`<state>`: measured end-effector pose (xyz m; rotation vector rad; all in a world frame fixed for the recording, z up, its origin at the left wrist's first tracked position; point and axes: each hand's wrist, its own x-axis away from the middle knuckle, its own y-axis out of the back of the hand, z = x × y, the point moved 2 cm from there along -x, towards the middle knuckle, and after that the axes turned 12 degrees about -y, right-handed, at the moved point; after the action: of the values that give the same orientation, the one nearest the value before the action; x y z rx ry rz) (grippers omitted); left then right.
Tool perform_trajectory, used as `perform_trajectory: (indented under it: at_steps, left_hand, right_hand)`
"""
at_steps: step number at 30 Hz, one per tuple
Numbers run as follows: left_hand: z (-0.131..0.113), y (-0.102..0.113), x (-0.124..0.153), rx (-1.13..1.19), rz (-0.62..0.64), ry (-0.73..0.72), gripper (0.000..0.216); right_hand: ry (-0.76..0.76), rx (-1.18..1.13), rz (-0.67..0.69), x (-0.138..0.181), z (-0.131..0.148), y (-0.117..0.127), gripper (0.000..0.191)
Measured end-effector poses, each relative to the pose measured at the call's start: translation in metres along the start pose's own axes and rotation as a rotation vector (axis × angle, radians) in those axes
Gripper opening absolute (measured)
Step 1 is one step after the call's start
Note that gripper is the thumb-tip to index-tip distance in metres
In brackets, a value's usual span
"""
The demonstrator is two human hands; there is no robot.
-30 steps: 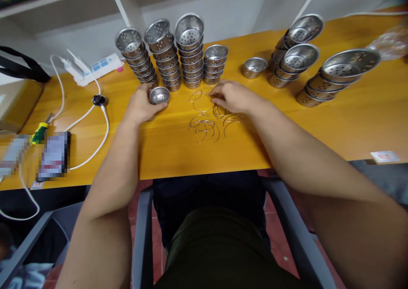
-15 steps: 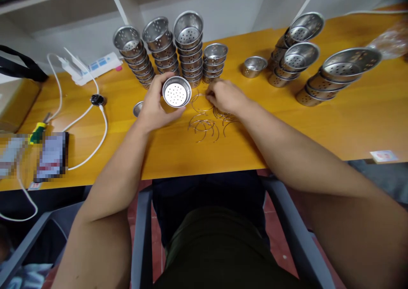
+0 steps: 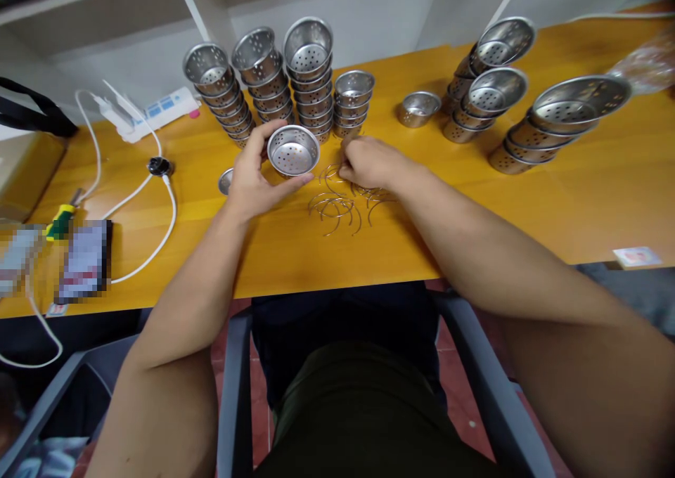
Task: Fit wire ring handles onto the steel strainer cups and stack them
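Observation:
My left hand (image 3: 252,176) grips a small perforated steel strainer cup (image 3: 293,150), held just above the yellow table (image 3: 474,204) with its open side up. My right hand (image 3: 369,163) rests with its fingers pinched together on a loose pile of thin wire handles (image 3: 337,207); whether a wire is between the fingers I cannot make out. A second small metal cup (image 3: 226,181) lies on the table just left of my left hand. Behind my hands stand several stacks of the same cups (image 3: 309,77).
More cup stacks (image 3: 490,91) lean at the right, the widest (image 3: 564,116) furthest right, and a single cup (image 3: 418,108) stands alone. A power strip (image 3: 152,109), white cable (image 3: 158,204), screwdriver (image 3: 60,219) and a blurred phone (image 3: 83,260) lie at the left.
My left hand lifted one cup off another, left the other on the table, and carried the cup right toward the wires. The right hand stayed on the pile.

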<state>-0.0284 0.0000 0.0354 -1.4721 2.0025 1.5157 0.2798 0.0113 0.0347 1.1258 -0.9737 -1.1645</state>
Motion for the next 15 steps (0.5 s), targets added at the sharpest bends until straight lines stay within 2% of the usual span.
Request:
perform_trajectory:
  at_steps: [4,8,12,15]
  left_hand:
    - [-0.007,0.005,-0.004,-0.057,-0.010,0.034,0.110]
    - [-0.010,0.008,-0.006,-0.095,-0.026,-0.003,0.105]
    - [-0.015,0.002,-0.005,-0.005,-0.089,-0.101,0.094]
    - [-0.012,-0.003,-0.003,-0.006,-0.106,-0.033,0.099]
  right_hand:
    - [0.087,-0.147,-0.028,0.000,-0.017,0.006,0.021]
    - [0.120,-0.251,-0.017,0.005,-0.038,0.018,0.028]
    - [0.125,-0.301,-0.027,0.009,-0.054,0.026,0.019]
    - [0.141,-0.417,-0.007,0.011,-0.058,0.026,0.019]
